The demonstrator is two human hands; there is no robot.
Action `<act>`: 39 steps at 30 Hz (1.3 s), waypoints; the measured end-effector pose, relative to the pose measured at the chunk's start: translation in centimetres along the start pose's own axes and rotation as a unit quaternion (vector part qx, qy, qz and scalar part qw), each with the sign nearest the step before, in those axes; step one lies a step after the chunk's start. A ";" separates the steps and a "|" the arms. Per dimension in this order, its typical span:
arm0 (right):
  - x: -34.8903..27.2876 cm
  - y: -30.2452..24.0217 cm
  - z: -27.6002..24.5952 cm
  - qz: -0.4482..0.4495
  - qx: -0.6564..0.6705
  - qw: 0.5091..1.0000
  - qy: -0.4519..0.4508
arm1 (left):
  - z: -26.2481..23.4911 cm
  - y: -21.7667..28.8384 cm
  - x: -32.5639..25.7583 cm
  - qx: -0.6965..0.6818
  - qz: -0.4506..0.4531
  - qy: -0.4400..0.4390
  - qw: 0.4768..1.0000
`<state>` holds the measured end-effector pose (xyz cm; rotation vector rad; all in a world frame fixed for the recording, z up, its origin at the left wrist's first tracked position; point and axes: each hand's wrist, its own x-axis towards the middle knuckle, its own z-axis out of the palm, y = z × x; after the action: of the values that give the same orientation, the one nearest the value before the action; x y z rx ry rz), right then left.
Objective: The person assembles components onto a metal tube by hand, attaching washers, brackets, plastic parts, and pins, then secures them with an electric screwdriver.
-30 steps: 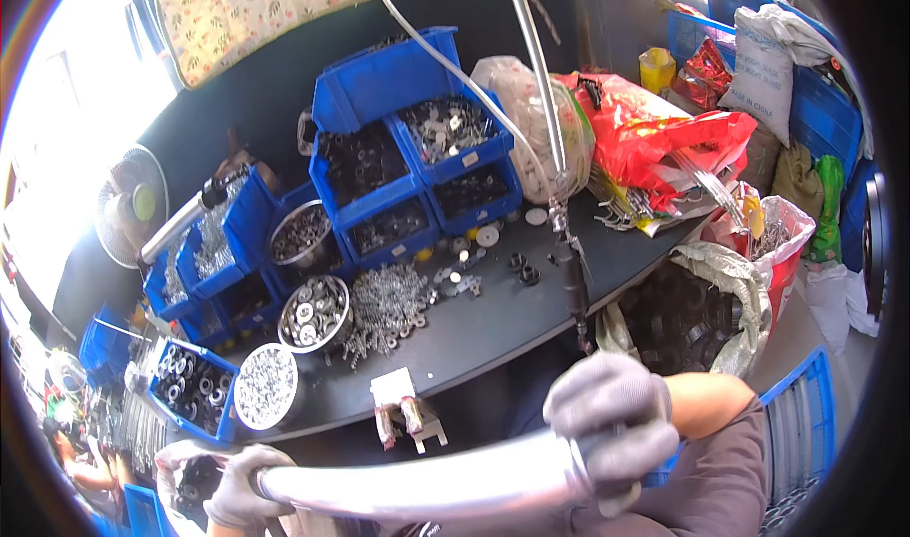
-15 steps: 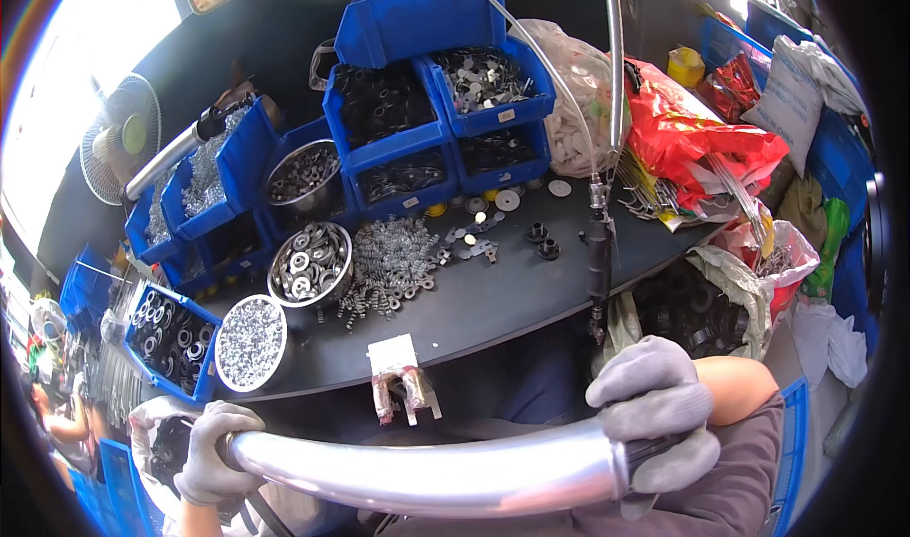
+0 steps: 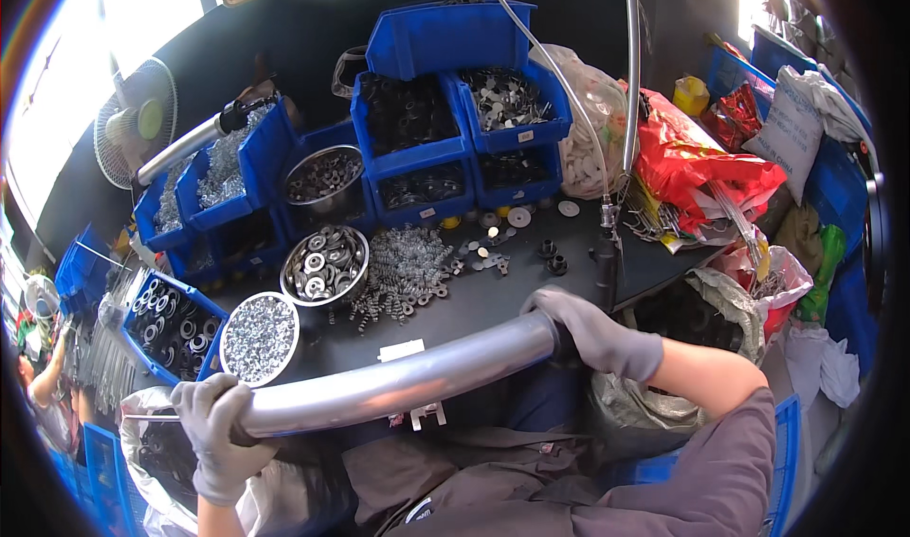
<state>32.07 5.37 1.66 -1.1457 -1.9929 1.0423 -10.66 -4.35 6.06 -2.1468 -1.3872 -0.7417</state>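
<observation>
A long silvery metal tube (image 3: 408, 376) lies slantwise across in front of me, its right end higher and farther away. My left hand (image 3: 223, 433), in a grey glove, is closed around the left end. My right hand (image 3: 597, 333), also gloved, is closed over the right end, where a dark end piece partly shows. Left of my left hand a thin rod (image 3: 150, 418) sticks out; I cannot tell whether it belongs to the tube. Behind the tube a white fixture (image 3: 402, 349) at the bench edge is partly hidden. A dark hanging power tool (image 3: 606, 257) is just behind my right hand.
Blue bins (image 3: 412, 125) of small parts stand along the back of the black bench (image 3: 493, 295). A steel bowl (image 3: 324, 298) of washers, a white bowl (image 3: 259, 374) and loose springs (image 3: 403, 267) sit at the left. At the right are a red bag (image 3: 697, 153) and an open sack (image 3: 654, 400).
The tube has moved up and away from my body, its right end rising most. My right hand has gone farther forward with it and turned. The fixture is now mostly covered by the tube.
</observation>
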 end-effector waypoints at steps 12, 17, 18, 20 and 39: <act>-3.5 1.5 1.0 -0.120 0.020 0.963 0.241 | 0.4 0.6 -0.6 -0.097 -0.003 -0.026 0.995; -1.2 7.0 0.2 -0.154 -0.232 0.956 0.086 | 0.7 2.6 -1.3 -0.006 0.013 -0.057 0.998; -0.8 9.1 -1.0 -0.039 -0.148 0.987 0.053 | 0.4 2.7 -1.7 -0.005 0.022 -0.063 0.998; 0.8 13.2 -3.9 0.042 -0.010 0.999 0.027 | 0.4 2.3 -1.8 -0.047 -0.023 -0.092 0.994; -1.7 -6.0 11.0 0.165 0.310 0.918 -0.187 | -1.7 -2.5 -2.1 -0.771 -0.277 -0.024 0.573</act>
<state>21.58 -1.67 0.99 -0.9840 -1.5417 2.0179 -14.03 -5.91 6.13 -2.5886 -1.5788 -3.0749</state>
